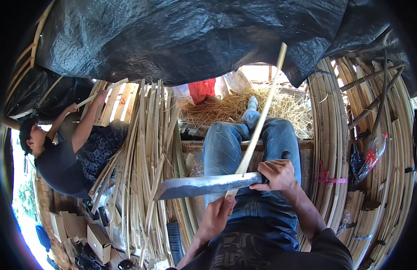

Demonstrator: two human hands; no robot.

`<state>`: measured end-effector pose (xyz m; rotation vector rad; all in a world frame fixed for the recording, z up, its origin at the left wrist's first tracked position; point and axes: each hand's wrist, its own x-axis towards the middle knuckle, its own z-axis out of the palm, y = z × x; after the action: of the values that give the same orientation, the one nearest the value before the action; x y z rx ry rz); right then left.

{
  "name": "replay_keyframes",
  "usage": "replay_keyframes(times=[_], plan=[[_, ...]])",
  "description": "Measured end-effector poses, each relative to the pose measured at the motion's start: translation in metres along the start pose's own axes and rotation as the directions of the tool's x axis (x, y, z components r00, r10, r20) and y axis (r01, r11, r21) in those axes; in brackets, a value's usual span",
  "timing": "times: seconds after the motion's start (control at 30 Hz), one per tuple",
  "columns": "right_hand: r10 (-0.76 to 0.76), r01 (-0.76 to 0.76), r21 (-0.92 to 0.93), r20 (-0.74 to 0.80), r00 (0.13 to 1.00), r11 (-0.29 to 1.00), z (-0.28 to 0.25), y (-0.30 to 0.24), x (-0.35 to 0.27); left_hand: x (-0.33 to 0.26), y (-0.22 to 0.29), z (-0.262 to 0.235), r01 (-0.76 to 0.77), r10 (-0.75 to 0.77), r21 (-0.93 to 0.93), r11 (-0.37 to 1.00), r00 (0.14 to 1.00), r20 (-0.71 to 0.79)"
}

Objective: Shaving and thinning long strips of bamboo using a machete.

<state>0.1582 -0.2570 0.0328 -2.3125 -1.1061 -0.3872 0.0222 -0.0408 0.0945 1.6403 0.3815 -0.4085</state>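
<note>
My right hand (276,174) is closed round the dark handle of a machete (201,185). Its broad steel blade points left across my lap. A long pale strip of bamboo (261,121) slants up and away from me, its near end gripped by my left hand (217,215). The blade lies across the strip just above my left fingers and appears to touch it. My jeans-clad legs (224,150) are stretched out beneath the strip.
Many loose bamboo strips (147,135) lie to my left, and a bundle (327,148) tied with a pink cord (330,180) stands right. A co-worker (69,148) at the left handles another strip. Black plastic sheeting (195,40) hangs overhead. Straw (217,108) covers the far ground; cardboard boxes (99,243) sit lower left.
</note>
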Motion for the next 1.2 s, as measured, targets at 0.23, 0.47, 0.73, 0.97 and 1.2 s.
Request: replay_keyframes(times=[0.23, 0.47, 0.73, 0.97, 1.2], plan=[[0.361, -0.387, -0.125, -0.192, 0.913, 0.913, -0.011, 0.073, -0.050, -0.011, -0.005, -0.050, -0.017, -0.016, -0.149, 0.989, 0.975, -0.220], [0.193, -0.193, 0.014, -0.145, 0.970, 0.981, 0.002, 0.020, -0.032, 0.014, 0.001, -0.006, 0.015, -0.021, -0.120, 0.993, 0.998, -0.053], [0.187, -0.186, 0.064, -0.012, 0.982, 0.980, 0.012, -0.023, 0.010, 0.029, -0.005, 0.021, -0.210, 0.294, 0.447, 0.869, 0.947, -0.126], [0.167, -0.165, 0.045, -0.035, 0.985, 0.985, 0.011, -0.015, 0.006, 0.025, -0.008, 0.020, -0.212, 0.336, 0.521, 0.827, 0.929, -0.156], [0.169, -0.181, -0.073, -0.138, 0.976, 0.981, 0.006, 0.037, -0.029, 0.009, 0.000, 0.001, -0.132, 0.229, 0.394, 0.910, 0.950, -0.211]])
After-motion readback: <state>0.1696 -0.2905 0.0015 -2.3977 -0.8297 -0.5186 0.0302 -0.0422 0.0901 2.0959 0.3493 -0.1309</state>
